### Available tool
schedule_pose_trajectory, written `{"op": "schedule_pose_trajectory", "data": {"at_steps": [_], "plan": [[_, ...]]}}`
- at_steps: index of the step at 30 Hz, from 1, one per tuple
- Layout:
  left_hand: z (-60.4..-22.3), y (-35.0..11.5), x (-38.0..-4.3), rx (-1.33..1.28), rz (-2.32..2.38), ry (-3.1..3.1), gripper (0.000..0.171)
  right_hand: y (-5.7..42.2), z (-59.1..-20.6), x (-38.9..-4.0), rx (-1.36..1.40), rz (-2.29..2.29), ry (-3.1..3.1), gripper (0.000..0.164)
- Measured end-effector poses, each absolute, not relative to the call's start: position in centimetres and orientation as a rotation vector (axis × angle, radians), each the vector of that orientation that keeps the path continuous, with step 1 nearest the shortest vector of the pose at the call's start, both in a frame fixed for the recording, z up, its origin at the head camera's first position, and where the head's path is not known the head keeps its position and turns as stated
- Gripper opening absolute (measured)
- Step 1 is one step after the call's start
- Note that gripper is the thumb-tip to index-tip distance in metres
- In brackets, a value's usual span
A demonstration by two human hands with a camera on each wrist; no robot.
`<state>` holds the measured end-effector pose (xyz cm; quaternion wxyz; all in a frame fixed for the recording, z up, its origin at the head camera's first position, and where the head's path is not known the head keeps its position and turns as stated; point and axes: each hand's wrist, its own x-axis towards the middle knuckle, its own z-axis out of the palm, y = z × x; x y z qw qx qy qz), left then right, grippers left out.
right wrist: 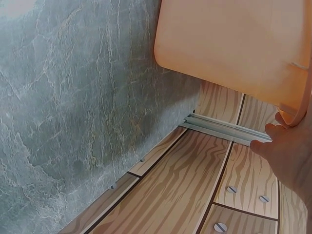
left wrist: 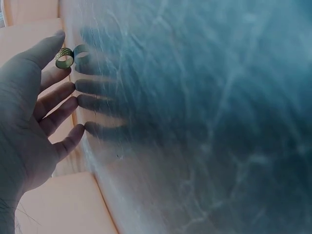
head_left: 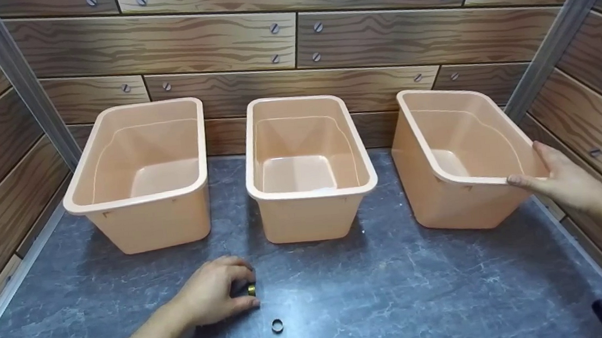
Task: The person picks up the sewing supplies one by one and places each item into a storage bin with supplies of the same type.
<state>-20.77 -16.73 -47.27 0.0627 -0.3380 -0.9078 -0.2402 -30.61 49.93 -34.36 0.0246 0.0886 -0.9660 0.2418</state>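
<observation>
My left hand (head_left: 216, 291) lies low over the table, thumb and fingers spread on either side of a brass-coloured ring (head_left: 251, 290). In the left wrist view a dotted pattern shows on that ring (left wrist: 64, 58), which stands between thumb and forefinger with a gap around it. A darker ring (head_left: 277, 326) stands on the tabletop just to the right and nearer the person. At the far right, my right hand (head_left: 569, 178) grips the front right corner of a peach plastic bin (head_left: 445, 200), with the thumb over its front rim. The right wrist view shows fingertips (right wrist: 258, 147) below the rim.
Two more peach bins, one at the left (head_left: 153, 225) and one in the middle (head_left: 310, 217), stand along the back of the dark marbled table (head_left: 400, 302). Wood-patterned panels (head_left: 289, 39) with metal corner strips (head_left: 26, 84) enclose the back and sides.
</observation>
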Motion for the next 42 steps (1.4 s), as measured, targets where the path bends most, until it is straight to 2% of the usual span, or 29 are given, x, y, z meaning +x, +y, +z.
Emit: {"op": "schedule_pose_trajectory", "data": {"at_steps": [6,13,24,42], "plan": [[-47.4,-16.7,-20.8,-1.003,-0.756,-2.755,0.029,49.8,-34.4,-30.6,0.270,0.756,-2.988,0.109],[-48.1,-16.9,-21.0,-0.925,-1.049,-2.729,0.025,49.9,-34.4,-30.6,0.260,0.766,-2.995,0.109],[-49.6,-17.5,-21.6,-0.826,-1.342,-2.654,0.032,49.9,-34.5,-30.6,0.250,0.793,-2.986,0.110],[-50.1,-17.8,-21.6,-0.752,-1.389,-2.708,0.025,49.7,-34.5,-30.5,0.252,0.820,-2.975,0.110]]}}
